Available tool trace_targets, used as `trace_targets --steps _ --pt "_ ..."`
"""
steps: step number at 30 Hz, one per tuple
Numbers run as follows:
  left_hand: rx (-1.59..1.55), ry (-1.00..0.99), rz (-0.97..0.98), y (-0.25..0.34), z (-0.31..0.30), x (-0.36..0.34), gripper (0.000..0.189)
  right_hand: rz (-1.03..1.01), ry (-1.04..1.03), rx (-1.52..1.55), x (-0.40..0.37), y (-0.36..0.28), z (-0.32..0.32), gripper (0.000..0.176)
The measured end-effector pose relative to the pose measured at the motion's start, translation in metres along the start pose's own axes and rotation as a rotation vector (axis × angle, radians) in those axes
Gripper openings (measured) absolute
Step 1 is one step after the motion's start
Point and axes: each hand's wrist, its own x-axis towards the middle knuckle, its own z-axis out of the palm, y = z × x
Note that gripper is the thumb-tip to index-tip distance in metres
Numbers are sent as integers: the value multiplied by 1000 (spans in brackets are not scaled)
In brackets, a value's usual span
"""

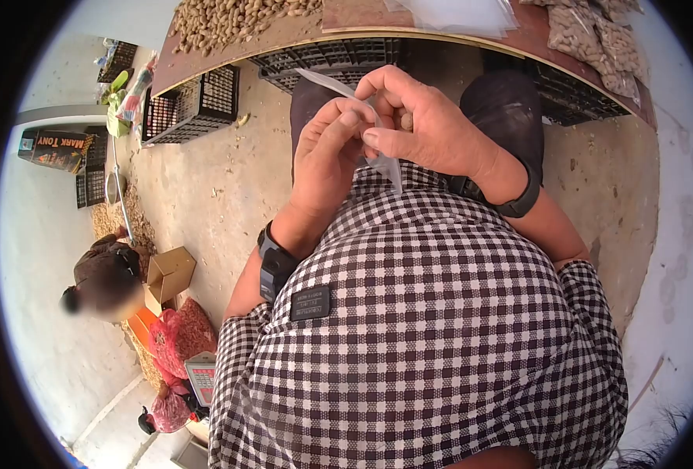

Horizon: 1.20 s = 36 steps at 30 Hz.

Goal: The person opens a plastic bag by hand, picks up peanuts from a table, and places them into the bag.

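A clear plastic bag (391, 170) is pinched between my two hands, in front of my lap. My left hand (327, 144) has thumb and fingers closed on it from the left. From the right, my right hand (432, 125) grips it with bent fingers, the thumb almost meeting the left fingertips. One end of the bag sticks out past the hands toward the table, and another hangs down toward my checked shirt. Beyond the hands is the table edge, with a loose stack of clear plastic bags (460, 14) on the tabletop.
Unshelled peanuts (233, 22) are heaped on the table (300, 35); filled peanut bags (589, 35) lie at its right. Black crates (194, 105) stand beneath. At left a person (108, 273) is beside a cardboard box (170, 273), red sacks (181, 336) and a scale (201, 381).
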Motion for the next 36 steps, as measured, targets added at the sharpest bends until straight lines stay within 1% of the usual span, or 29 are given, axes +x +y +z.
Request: trace_targets --steps 6,9,10,12,15,19,22,23,25,28,31,34,36 --pt "72 -31 61 -1 0 -2 15 -10 0 -32 -2 -3 0 34" --pt "174 -24 169 -1 -11 -3 17 -38 1 -75 -4 -8 -3 31" --pt "176 22 210 0 -11 -3 17 -40 1 -72 -4 -10 -4 30" --pt "180 115 290 2 -10 -3 22 -44 -7 -60 -5 -14 -6 29" --pt "183 195 371 9 -5 -1 37 -41 -31 -38 -6 -16 -6 29" --pt "278 217 445 14 2 -1 48 -25 -81 -52 -7 -18 -8 26" --pt "203 230 409 15 2 -1 48 -53 -99 -68 -7 -15 -10 22" --pt "220 222 384 15 0 -2 43 -68 -100 -69 -6 -13 -10 21" --pt "255 205 332 13 -9 -5 33 -34 -110 -52 -6 -13 -11 21" --pt "250 234 238 11 -19 -10 21 22 -136 -24 -7 -14 -15 22" --pt "254 283 238 12 -23 -8 20 48 -175 -44 -6 -10 -19 23" --pt "279 253 278 12 -20 -7 20 52 -203 -77 -6 -6 -18 23" --pt "221 319 319 12 -18 -5 22 63 -197 -77 -6 -7 -18 23"
